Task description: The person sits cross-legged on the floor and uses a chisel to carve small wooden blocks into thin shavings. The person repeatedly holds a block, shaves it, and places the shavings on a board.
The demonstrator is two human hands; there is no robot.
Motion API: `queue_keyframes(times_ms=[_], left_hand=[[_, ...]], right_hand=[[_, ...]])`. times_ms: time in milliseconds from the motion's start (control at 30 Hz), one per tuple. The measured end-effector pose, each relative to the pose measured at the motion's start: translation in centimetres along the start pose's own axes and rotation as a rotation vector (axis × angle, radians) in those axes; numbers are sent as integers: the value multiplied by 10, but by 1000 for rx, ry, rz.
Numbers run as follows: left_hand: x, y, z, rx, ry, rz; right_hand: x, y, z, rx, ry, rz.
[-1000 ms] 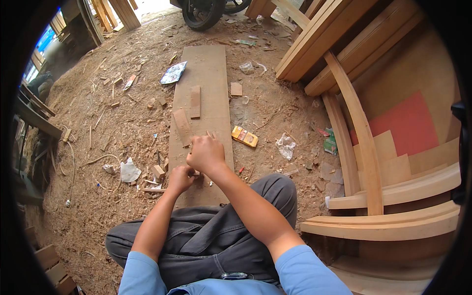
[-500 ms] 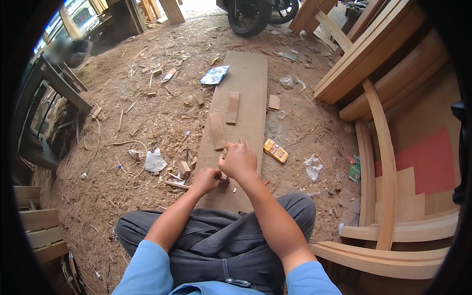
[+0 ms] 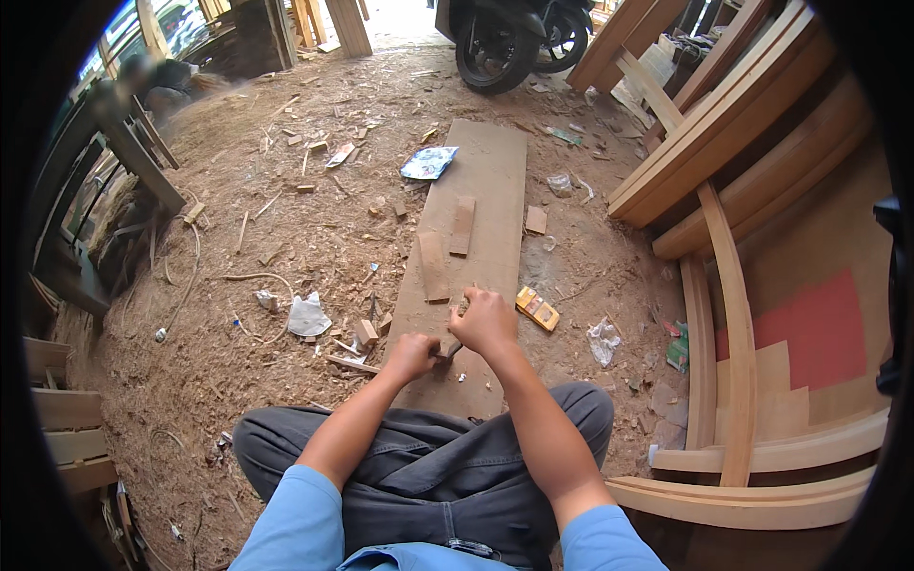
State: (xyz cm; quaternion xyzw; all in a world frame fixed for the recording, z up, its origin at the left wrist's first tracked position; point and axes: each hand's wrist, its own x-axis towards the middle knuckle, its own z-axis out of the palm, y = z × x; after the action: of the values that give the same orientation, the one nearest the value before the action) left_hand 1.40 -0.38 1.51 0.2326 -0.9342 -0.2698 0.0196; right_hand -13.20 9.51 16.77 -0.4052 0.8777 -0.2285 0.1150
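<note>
Long flat smooth board [image 3: 495,200], thin rectangular wood strips [image 3: 433,266] on it; ground [image 3: 238,314] rough, shaving-strewn. Hands slightly wider apart than half a second ago. Small dark-edged piece [image 3: 450,351] lies between them, left hand [image 3: 411,358] clamped on it; right hand [image 3: 484,322] curled, grip hidden, can't tell.

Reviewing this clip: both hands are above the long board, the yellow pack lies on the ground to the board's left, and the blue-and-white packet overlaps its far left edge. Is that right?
One correction: the head view shows the yellow pack on the ground to the right of the long board, not the left. The rest stands.
</note>
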Motion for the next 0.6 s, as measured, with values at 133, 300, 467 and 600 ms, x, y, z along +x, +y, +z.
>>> queue_keyframes(times_ms=[133, 300, 467, 600], left_hand=[[0, 0, 0, -8, 14, 5], [1, -1, 2, 1, 20, 23], [0, 0, 0, 0, 21, 28], [-1, 4, -3, 72, 2, 18]], right_hand=[[2, 1, 0, -9, -28, 16], [2, 2, -2, -10, -30, 20], [0, -1, -3, -11, -18, 5], [1, -2, -2, -13, 2, 10]])
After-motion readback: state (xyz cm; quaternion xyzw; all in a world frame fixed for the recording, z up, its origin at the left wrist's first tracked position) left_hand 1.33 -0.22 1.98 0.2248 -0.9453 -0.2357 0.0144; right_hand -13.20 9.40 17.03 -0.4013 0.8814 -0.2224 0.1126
